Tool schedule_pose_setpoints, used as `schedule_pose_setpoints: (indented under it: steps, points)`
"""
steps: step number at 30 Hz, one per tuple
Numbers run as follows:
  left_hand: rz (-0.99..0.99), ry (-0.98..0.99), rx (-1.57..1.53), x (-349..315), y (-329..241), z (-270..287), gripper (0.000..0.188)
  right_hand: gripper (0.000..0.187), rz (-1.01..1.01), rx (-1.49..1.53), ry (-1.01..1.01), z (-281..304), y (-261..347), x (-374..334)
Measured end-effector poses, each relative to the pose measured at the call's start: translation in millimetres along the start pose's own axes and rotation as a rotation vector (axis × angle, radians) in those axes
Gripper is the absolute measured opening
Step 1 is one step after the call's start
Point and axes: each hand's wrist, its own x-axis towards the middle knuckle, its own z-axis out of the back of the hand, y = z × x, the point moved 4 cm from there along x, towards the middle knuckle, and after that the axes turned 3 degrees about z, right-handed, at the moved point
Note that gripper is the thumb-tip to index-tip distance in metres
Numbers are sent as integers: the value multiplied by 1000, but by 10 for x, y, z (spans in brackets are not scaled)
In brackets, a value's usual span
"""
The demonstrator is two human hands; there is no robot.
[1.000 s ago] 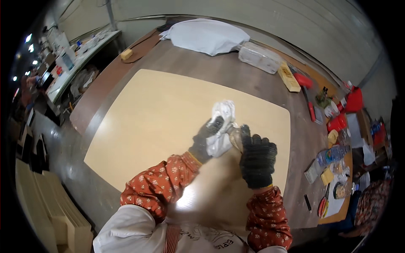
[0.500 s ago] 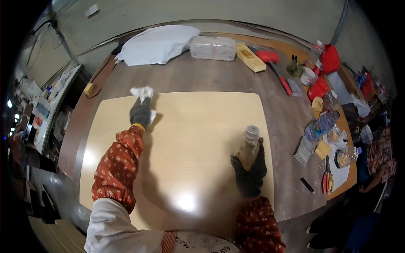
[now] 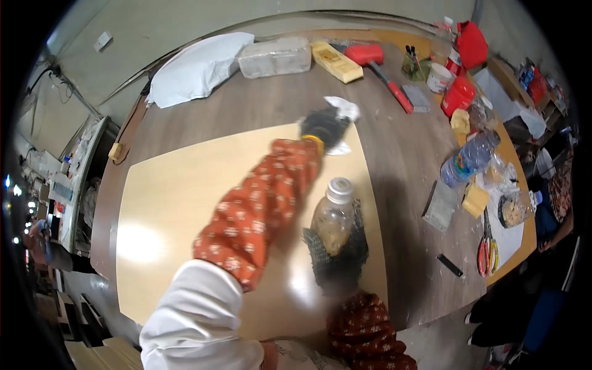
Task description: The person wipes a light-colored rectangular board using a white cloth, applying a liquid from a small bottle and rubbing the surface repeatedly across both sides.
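Head view: left hand (image 3: 324, 127) and right hand (image 3: 338, 265) both wear dark gloves and both look occupied, one reaching across the pale board (image 3: 185, 191), the other nearer the body.
Left hand: closed over a white cloth (image 3: 343, 110) at the board's far right corner; blur hides the fingers, but cloth pokes out on either side of the glove.
Right hand: wrapped around the lower half of a clear capped bottle (image 3: 335, 216), thumb and fingers on opposite sides, cap uppermost; whether its base touches the board I can't tell.
Cloth handling: looks light, limp and easily crumpled; I'd bunch it in the palm and keep it flat under the fingers.
Bottle handling: likely light, with thin walls that give if squeezed, and slick if wet; best held round the body, below the shoulder.
Board: smooth and glossy, probably stiff, lying flat on the brown surface (image 3: 407, 216); the edges would be the place to lift it.
Far edge: a wrapped block (image 3: 275, 58), a yellow block (image 3: 336, 61) and a red mallet (image 3: 365, 55).
Right side: a grey block (image 3: 441, 205), a yellow sponge (image 3: 475, 201) and a bluish bottle (image 3: 467, 163).
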Motion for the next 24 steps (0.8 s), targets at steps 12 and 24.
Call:
schedule_pose_setpoints:
  steps: [12,24]
  points:
    - [55,-89,-81,-870,1103,912,43,80,-250,216,-138,158,-283,-175]
    - [433,-136,167,-1280,2497,1486,68,84,198,-145,-25,89,26,126]
